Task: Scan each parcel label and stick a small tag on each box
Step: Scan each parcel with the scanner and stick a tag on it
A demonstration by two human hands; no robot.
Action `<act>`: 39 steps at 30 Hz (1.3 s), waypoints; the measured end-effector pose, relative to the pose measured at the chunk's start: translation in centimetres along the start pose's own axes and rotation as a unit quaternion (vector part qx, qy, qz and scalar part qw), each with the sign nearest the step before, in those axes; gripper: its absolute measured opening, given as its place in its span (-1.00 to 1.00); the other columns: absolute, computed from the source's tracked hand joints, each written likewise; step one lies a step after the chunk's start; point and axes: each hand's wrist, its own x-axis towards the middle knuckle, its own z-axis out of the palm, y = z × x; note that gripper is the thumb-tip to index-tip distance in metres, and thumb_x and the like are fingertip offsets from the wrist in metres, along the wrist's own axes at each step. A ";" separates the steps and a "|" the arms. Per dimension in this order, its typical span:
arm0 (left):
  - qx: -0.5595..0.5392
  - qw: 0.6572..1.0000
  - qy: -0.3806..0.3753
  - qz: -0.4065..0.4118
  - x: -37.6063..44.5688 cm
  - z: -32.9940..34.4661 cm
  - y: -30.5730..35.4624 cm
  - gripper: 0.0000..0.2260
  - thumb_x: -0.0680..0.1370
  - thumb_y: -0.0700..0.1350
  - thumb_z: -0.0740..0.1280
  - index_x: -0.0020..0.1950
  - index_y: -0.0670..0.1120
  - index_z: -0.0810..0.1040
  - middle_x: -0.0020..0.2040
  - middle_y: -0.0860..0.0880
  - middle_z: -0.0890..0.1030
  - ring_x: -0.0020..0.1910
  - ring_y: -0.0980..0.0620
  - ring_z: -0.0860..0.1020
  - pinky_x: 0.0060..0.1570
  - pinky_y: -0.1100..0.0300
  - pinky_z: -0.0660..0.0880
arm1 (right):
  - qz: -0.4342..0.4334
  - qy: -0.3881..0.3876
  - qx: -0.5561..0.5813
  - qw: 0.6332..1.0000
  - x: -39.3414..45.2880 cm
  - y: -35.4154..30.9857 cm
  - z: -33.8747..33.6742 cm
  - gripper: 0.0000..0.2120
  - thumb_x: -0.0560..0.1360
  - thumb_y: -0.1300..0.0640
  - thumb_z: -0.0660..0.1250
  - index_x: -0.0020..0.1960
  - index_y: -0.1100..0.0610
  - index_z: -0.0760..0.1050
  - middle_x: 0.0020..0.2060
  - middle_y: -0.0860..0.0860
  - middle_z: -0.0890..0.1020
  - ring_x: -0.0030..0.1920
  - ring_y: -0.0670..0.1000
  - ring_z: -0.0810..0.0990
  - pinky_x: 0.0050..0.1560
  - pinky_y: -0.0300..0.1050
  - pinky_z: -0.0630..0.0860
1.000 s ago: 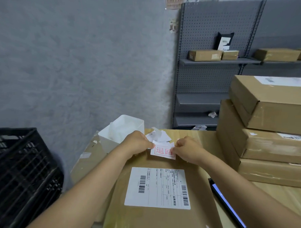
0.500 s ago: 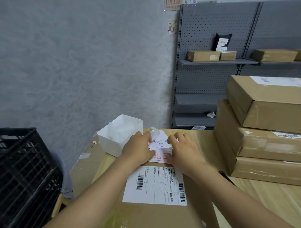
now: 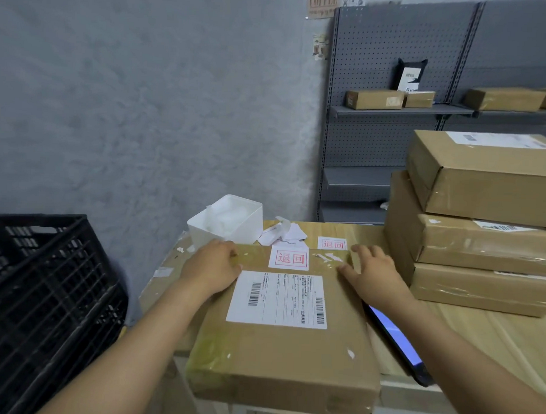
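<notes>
On table edge, box (image 3: pixel 287 331) w/ shipping label (image 3: pixel 277 300); red-print tag (image 3: pixel 289 258) stuck just above it. L hand (image 3: pixel 212 268) & R hand (image 3: pixel 373 273) rest flat beside it, fingers relaxed, gripping nothing. Best practice: smooth tag corners down before moving box.

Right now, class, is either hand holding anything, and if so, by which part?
Nothing is held. The left hand and the right hand rest with straight fingers on the far corners of the box, either side of the stuck red-print tag.

Tag (image 3: pixel 289 258) on box (image 3: pixel 287 346), behind label (image 3: pixel 279 299); crate (image 3: pixel 42 298) left, stack (image 3: pixel 481 226) right.
</notes>
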 end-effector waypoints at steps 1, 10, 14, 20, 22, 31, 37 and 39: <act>-0.014 1.000 -0.005 -0.025 -0.3 0.0 -0.6 -0.70 0.49 0.05 0.32 0.21 0.02 0.50 0.13 0.03 0.52 0.11 -0.05 0.52 0.09 0.05 0.49 | 0.024 -0.010 0.034 0.999 -0.4 0.3 -0.1 -0.47 0.54 -0.15 0.21 0.41 0.10 0.29 0.31 0.13 0.41 0.28 0.17 0.40 0.23 0.01 0.38; -0.197 0.950 -0.184 -0.161 -3.8 0.5 -2.9 -0.66 0.51 0.35 0.17 -0.09 0.09 0.46 -0.15 0.05 0.65 -0.21 0.06 0.63 -0.35 0.25 0.49 | 0.174 -0.169 0.222 0.944 -4.6 -0.5 -0.3 -0.43 0.44 -0.31 0.25 0.22 0.09 0.30 -0.13 0.07 0.54 -0.25 0.04 0.58 -0.49 -0.13 0.56; -0.207 0.955 -0.171 -0.129 -4.7 0.8 -2.1 -0.70 0.54 0.29 0.17 -0.09 0.07 0.45 -0.19 0.13 0.60 -0.25 0.11 0.60 -0.42 0.26 0.44 | 0.171 -0.150 0.216 0.950 -6.0 -1.0 -0.6 -0.48 0.49 -0.21 0.28 0.30 0.08 0.29 0.09 0.02 0.49 0.00 0.04 0.54 -0.47 -0.16 0.53; -0.214 0.962 -0.139 -0.097 -6.1 -0.6 -3.4 -0.64 0.53 0.32 0.15 0.11 0.08 0.41 -0.14 0.16 0.55 -0.21 0.12 0.57 -0.41 0.25 0.42 | 0.168 -0.075 0.195 0.964 -8.4 -3.4 -0.2 -0.45 0.50 -0.20 0.26 0.34 0.12 0.30 0.07 0.04 0.47 -0.01 0.06 0.49 -0.40 -0.18 0.46; -0.216 0.965 -0.125 -0.085 -7.0 -1.5 -4.7 -0.56 0.53 0.31 0.14 0.20 0.02 0.42 -0.10 0.12 0.55 -0.20 0.11 0.56 -0.40 0.24 0.43 | 0.156 -0.047 0.177 0.971 -9.5 -4.9 0.4 -0.42 0.51 -0.21 0.24 0.37 0.14 0.30 0.16 0.10 0.49 0.00 0.06 0.44 -0.22 -0.14 0.43; -0.188 0.979 -0.045 -0.068 -12.7 -6.8 -16.1 -0.44 0.51 0.36 0.11 0.29 -0.02 0.45 0.17 -0.01 0.59 -0.07 0.02 0.53 -0.19 0.14 0.46 | 0.116 -0.013 0.154 0.981 -15.5 -16.7 3.6 -0.35 0.49 -0.28 0.21 0.43 0.10 0.28 0.28 0.12 0.50 0.18 0.16 0.49 -0.04 -0.11 0.36; -0.211 0.969 0.020 -0.126 -15.3 -12.3 -25.2 -0.40 0.55 0.30 0.13 0.44 -0.06 0.33 0.35 -0.07 0.48 0.24 -0.11 0.49 0.02 0.11 0.42 | 0.071 -0.052 0.204 0.975 -15.4 -27.3 7.4 -0.43 0.49 -0.24 0.24 0.36 0.09 0.32 0.14 0.08 0.52 0.05 0.13 0.54 -0.05 -0.01 0.52; -0.205 0.967 0.034 -0.150 -15.6 -14.0 -28.5 -0.36 0.56 0.30 0.11 0.50 -0.08 0.25 0.42 -0.09 0.40 0.32 -0.12 0.43 0.11 0.09 0.39 | 0.056 -0.074 0.214 0.972 -14.4 -31.0 9.0 -0.45 0.49 -0.24 0.24 0.34 0.08 0.33 0.09 0.08 0.52 -0.05 0.10 0.56 -0.26 -0.09 0.51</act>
